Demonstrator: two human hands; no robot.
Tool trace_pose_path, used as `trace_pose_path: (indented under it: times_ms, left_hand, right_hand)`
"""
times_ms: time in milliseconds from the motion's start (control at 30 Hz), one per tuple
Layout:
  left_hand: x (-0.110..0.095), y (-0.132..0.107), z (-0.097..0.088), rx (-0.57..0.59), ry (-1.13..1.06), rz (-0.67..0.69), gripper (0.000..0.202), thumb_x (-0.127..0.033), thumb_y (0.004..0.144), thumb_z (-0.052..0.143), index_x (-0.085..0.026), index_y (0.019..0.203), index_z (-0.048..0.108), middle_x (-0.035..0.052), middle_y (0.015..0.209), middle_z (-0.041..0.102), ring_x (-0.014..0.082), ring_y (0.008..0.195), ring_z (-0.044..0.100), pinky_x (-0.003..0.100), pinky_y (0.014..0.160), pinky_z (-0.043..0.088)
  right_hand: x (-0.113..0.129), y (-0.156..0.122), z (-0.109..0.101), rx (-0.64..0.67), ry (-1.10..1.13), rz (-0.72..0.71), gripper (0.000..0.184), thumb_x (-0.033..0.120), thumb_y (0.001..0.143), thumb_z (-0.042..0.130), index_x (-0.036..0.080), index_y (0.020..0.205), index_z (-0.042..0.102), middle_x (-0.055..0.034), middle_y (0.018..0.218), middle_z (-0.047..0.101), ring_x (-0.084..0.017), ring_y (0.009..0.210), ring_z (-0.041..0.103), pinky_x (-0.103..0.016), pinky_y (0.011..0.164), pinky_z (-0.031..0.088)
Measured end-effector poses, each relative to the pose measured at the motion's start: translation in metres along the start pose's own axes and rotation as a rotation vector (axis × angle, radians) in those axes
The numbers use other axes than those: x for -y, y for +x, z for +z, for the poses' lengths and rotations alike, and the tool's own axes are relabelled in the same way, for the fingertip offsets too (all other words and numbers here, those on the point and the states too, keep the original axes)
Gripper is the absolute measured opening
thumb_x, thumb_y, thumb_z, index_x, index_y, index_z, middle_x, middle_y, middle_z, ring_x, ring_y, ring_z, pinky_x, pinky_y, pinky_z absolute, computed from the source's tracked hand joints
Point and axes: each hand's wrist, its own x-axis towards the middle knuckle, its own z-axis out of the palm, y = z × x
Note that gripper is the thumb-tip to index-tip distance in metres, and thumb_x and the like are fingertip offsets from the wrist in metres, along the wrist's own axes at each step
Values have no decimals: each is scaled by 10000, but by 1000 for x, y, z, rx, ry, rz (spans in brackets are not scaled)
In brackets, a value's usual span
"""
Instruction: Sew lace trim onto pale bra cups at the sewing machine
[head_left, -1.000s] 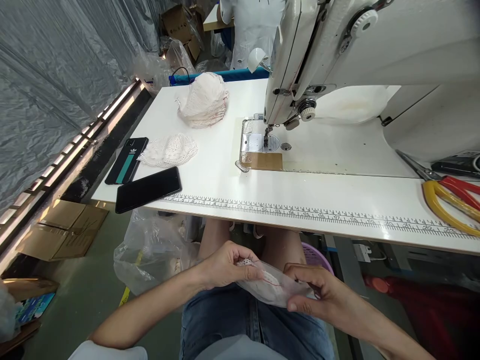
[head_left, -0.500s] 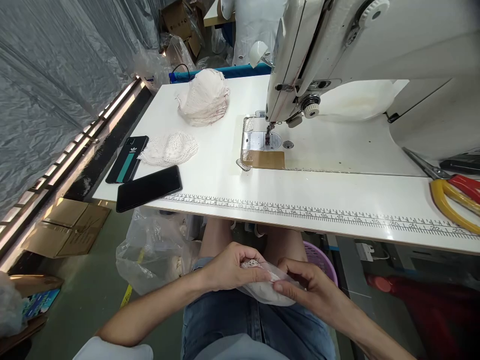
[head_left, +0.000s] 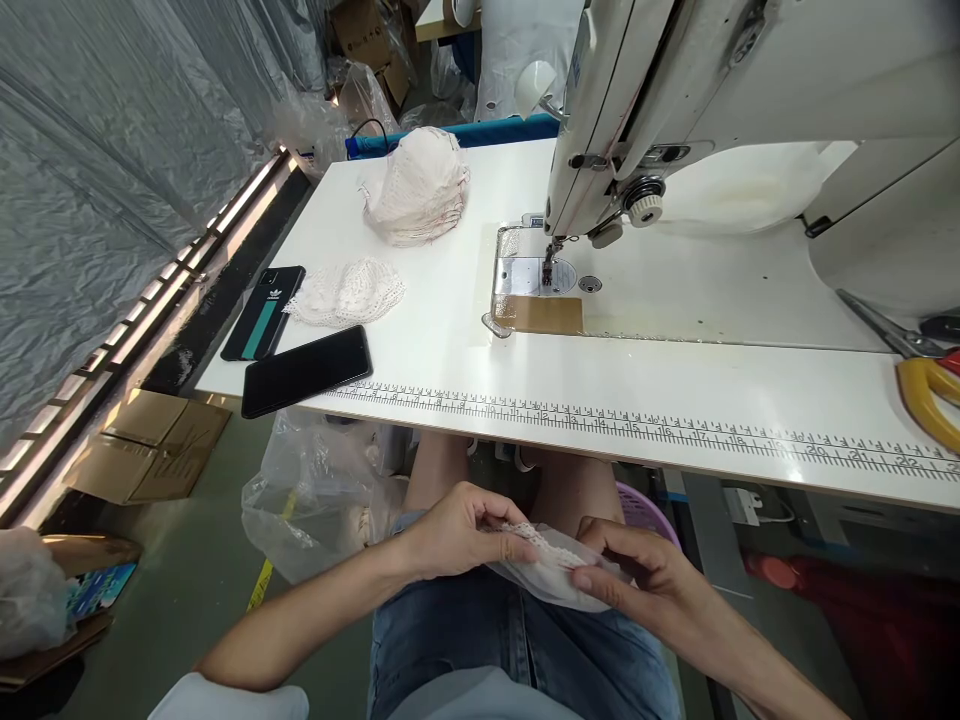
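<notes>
A white table (head_left: 442,360) crosses the view, with a printed ruler along its near edge. On its right half stands a large white sewing machine (head_left: 622,130), its needle end toward the middle of the table. Under the table's left part sits a clear plastic bag (head_left: 315,500), and farther left on the floor is a closed cardboard box (head_left: 150,450). A stack of pale cloth pieces (head_left: 420,190) rests near the table's far left side. Scissors (head_left: 926,375) with yellow and red handles lie at the right edge of view, blades pointing toward the machine.

The person's left hand (head_left: 465,535) and right hand (head_left: 645,570) are low over the lap, in front of the table. Between them is a thin whitish cloth (head_left: 547,582), its long axis slanting from upper left to lower right. The left thumb and fingers pinch its left end; the right thumb and fingers grip its right end, which seems to run under the fingers, though they partly hide it. A lace strip (head_left: 553,550) follows that slant along the cloth, and the rounded lower edge faces the person's body.

On the table's left, two phones (head_left: 307,370) (head_left: 262,315) lie beside a flat lace piece (head_left: 349,292).
</notes>
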Motion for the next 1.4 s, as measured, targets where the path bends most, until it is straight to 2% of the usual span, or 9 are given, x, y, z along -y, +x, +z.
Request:
trace_pose_path:
  times_ms: [500,767,1033,1133,1233,1400]
  left_hand:
    - [-4,-3,3,-6,-27,16,324,-428,623,782,-125,725,735,30,677,680,129,647,584,234,650,458]
    - [-2,-4,1,-1,54,67,312,-429,676,745,-124,741,732,39,713,685,130,672,584,220,645,448]
    - [-5,-5,5,-23,187,74,306,-381,637,785,-113,776,734,16,658,641,94,607,508,182,559,376]
    - [-3,-5,6,-35,151,54,299,-402,670,756,-114,747,739,17,625,629,87,566,491,183,522,359]
    - [0,-6,8,-39,107,89,306,-421,659,762,-125,733,743,31,660,648,106,604,526,196,554,394]
    - [3,-8,17,17,-207,87,359,-476,613,786,-126,675,732,25,653,631,94,613,526,196,587,408]
  right_hand:
    - [2,-1,1,66,-16,-27,269,439,864,574,195,751,579,8,708,516,-147,671,474,-248,597,361]
    - [2,0,3,49,-77,-84,303,445,881,550,195,710,574,12,681,515,-139,636,474,-245,579,341]
    - [4,0,4,32,-97,-86,323,443,886,544,190,686,545,17,654,487,-131,622,455,-239,562,319]
    - [6,-1,4,46,-83,-71,321,454,888,539,192,702,554,14,663,491,-133,622,453,-241,565,324]
    - [10,-4,2,77,-73,-54,346,475,877,546,190,682,536,19,653,474,-126,612,432,-239,562,317]
    - [19,-8,-3,211,-6,-26,410,531,851,545,190,636,473,26,619,416,-123,588,397,-238,535,291]
